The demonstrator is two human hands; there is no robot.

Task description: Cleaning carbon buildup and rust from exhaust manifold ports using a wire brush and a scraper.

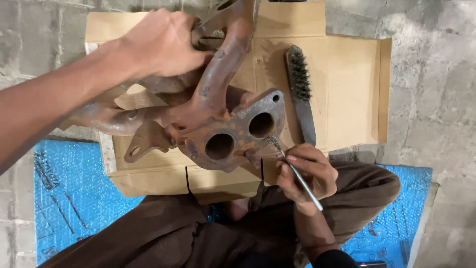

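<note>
The right hand (307,173) pinches a thin wire brush (292,168) like a pencil, its bristle tip touching the flange (238,136) rim at about 4 o'clock of the right port. The left hand (161,44) is clamped around a rusty tube of the exhaust manifold (213,94), which lies mid-cardboard (347,79). Probably best to use short strokes and keep that left grip firm so the part doesn't rock. Count: one manifold, two flange ports, one flat wire brush (300,92) lying at 2 o'clock, one blue mat (69,193).

My left grip (161,44) clamped over the rusty manifold (218,114); my right grip (307,171) pinched closed just beside its flange, wrist bent.
</note>
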